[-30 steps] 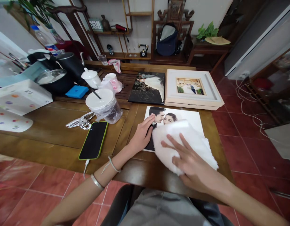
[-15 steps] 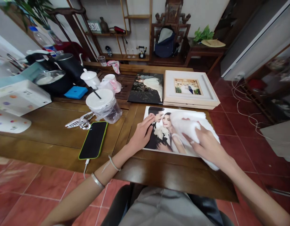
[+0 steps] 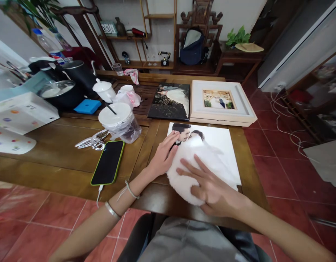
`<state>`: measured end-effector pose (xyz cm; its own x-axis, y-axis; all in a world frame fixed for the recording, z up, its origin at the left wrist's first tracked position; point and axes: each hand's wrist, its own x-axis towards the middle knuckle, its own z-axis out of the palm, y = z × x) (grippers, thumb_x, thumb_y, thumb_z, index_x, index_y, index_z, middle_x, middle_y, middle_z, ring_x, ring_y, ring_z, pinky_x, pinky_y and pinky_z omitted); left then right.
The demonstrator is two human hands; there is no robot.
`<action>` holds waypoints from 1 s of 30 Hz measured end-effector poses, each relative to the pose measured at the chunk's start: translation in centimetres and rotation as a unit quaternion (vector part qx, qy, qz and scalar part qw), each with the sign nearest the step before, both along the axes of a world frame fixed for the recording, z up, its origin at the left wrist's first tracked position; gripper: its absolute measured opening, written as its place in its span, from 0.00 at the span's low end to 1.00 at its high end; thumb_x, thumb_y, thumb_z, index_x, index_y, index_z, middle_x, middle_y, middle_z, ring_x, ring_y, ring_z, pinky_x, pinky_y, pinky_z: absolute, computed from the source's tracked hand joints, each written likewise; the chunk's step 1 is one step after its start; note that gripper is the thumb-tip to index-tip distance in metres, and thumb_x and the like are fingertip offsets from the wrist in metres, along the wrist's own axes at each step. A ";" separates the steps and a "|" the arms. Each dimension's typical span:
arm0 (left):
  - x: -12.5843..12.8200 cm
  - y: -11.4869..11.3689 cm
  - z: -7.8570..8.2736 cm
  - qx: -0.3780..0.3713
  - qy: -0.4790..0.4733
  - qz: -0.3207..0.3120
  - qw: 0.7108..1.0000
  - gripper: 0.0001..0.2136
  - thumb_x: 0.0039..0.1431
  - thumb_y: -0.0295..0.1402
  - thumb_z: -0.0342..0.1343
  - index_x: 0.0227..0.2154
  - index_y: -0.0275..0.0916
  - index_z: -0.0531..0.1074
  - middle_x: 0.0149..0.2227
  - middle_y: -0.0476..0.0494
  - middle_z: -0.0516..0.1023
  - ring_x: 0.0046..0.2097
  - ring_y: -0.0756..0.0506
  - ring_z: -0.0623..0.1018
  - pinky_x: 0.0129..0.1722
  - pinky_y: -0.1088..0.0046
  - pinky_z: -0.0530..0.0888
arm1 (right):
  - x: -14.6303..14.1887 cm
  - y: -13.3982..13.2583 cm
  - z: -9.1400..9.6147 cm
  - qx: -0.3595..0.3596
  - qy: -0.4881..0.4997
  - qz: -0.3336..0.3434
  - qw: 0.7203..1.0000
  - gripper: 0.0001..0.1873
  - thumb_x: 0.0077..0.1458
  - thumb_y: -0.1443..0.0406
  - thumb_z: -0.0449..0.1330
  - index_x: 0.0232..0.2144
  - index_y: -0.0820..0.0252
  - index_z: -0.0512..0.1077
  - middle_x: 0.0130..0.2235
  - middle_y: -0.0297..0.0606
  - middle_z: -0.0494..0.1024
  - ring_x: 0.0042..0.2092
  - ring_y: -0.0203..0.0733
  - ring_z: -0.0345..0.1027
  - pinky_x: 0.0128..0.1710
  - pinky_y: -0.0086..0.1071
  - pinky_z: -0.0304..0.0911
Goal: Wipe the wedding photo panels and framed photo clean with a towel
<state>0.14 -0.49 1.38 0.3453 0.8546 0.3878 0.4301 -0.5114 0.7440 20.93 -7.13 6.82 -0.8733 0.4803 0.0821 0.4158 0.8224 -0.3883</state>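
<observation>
A large wedding photo print (image 3: 222, 140) lies flat on the wooden table (image 3: 61, 145) near its front right corner. My left hand (image 3: 164, 156) rests flat on the print's left edge, fingers stretched out. My right hand (image 3: 211, 187) presses a white fluffy cloth (image 3: 190, 163) onto the lower left part of the print, fingers spread over the cloth. The cloth covers much of the picture; only the two heads show above it.
Behind the print lie a dark photo panel (image 3: 172, 100) and a white framed photo (image 3: 221, 102). To the left are a black phone with a green case (image 3: 108, 162), keys (image 3: 93, 140), a lidded plastic cup (image 3: 119, 122), teaware and boxes. Red tiled floor surrounds the table.
My right hand has swept the cloth from the print's right side back to its lower left. The left hand has stayed on the left edge.
</observation>
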 end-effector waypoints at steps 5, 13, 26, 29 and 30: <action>0.1 0.1 -0.1 0.006 0.017 -0.008 1.000 0.19 0.68 0.35 0.41 0.59 0.38 0.64 0.63 0.39 0.64 0.66 0.42 0.60 0.64 0.55 0.60 | 2.9 -0.9 1.8 -0.047 0.004 -0.034 0.998 0.09 0.49 0.73 0.54 0.34 0.61 0.71 0.57 0.50 0.70 0.65 0.49 0.50 0.65 0.49 0.47; 0.2 0.4 -0.8 0.026 0.057 -0.004 0.998 0.20 0.65 0.31 0.47 0.58 0.37 0.64 0.62 0.36 0.64 0.65 0.42 0.62 0.62 0.55 0.62 | 6.7 0.0 2.1 -0.013 0.077 -0.259 0.963 0.09 0.55 0.64 0.53 0.24 0.53 0.67 0.26 0.35 0.76 0.28 0.46 0.73 0.30 0.38 0.70; 0.3 0.3 -0.8 0.032 0.064 0.009 0.997 0.19 0.62 0.29 0.49 0.56 0.37 0.67 0.59 0.36 0.69 0.62 0.39 0.66 0.61 0.55 0.64 | 0.9 8.6 0.5 0.157 0.077 -0.203 0.963 0.13 0.45 0.74 0.55 0.36 0.63 0.69 0.50 0.53 0.74 0.52 0.54 0.67 0.49 0.42 0.66; 0.3 0.3 -0.6 0.029 0.077 0.018 0.996 0.17 0.62 0.29 0.49 0.53 0.37 0.69 0.56 0.36 0.73 0.60 0.39 0.70 0.58 0.55 0.67 | -1.5 10.0 0.0 0.102 0.019 -0.171 0.980 0.19 0.41 0.79 0.52 0.38 0.65 0.68 0.49 0.53 0.74 0.54 0.54 0.65 0.49 0.41 0.64; 0.3 0.2 -0.5 0.028 0.078 0.018 0.996 0.16 0.62 0.29 0.49 0.53 0.37 0.69 0.56 0.36 0.73 0.59 0.39 0.70 0.58 0.55 0.67 | -1.8 10.2 -0.1 0.092 0.008 -0.174 0.980 0.19 0.41 0.79 0.52 0.38 0.64 0.67 0.45 0.51 0.76 0.51 0.54 0.67 0.46 0.41 0.65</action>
